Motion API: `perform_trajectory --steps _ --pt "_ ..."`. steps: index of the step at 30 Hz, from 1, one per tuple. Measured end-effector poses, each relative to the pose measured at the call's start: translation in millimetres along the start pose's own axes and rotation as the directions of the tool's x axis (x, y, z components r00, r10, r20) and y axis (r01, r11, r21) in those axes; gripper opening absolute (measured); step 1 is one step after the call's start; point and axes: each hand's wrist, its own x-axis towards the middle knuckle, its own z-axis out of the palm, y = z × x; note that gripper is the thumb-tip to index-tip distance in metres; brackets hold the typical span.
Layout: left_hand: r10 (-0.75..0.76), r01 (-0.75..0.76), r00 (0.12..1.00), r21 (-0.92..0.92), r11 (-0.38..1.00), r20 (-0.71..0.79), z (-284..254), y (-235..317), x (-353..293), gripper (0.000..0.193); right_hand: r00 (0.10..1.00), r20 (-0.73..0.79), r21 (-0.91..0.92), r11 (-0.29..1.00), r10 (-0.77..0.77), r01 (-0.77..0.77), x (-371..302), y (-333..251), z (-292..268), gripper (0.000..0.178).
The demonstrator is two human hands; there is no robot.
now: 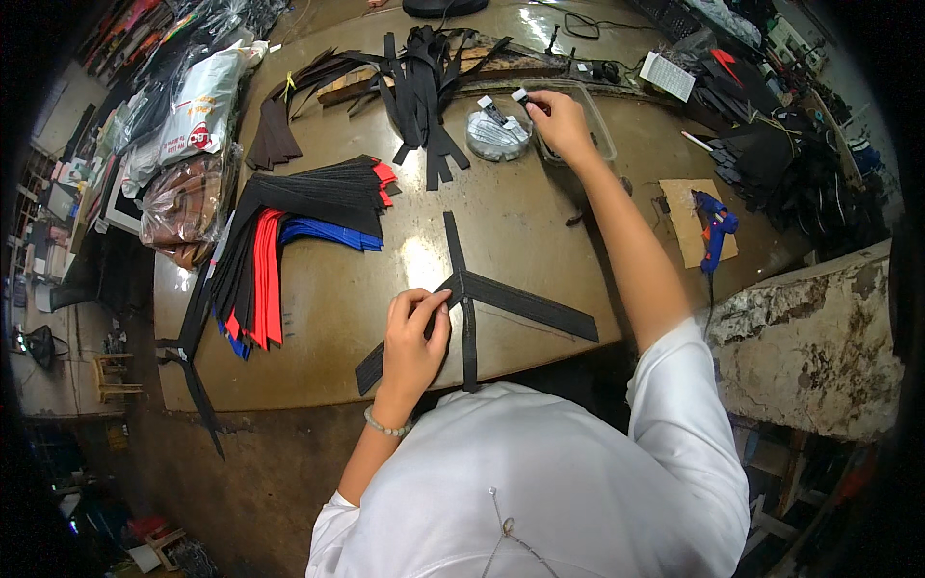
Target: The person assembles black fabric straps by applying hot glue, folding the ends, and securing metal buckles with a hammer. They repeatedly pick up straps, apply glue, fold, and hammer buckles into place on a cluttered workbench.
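My left hand rests at the near edge of the table, fingers and thumb closed on a wide black strap. That strap bends at its middle, and a narrower black strip crosses it there. At the back, my right hand pinches a small black piece with a white end. It is held above the rim of a clear rectangular tub. Beside it stands a round clear container with a similar black-and-white piece on top; its pale contents are hard to make out.
A fanned stack of black, red and blue straps lies at left. Black strips pile on a wooden board behind. A blue glue gun lies on cardboard at right. Plastic-wrapped goods crowd the left edge.
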Motion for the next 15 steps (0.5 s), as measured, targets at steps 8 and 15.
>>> perform_trajectory --steps 8,15 --pt "0.025 -0.031 0.998 0.103 0.994 0.056 1.0 1.3 -0.1 0.025 0.978 -0.202 0.067 0.995 -0.060 0.075 -31.5 -49.4 -30.7 0.018" --pt "-0.358 0.282 0.934 -0.646 0.709 0.015 -9.1 19.7 -0.4 0.019 0.790 0.610 0.503 0.736 0.069 -0.453 -189.2 -132.9 -39.2 0.021"
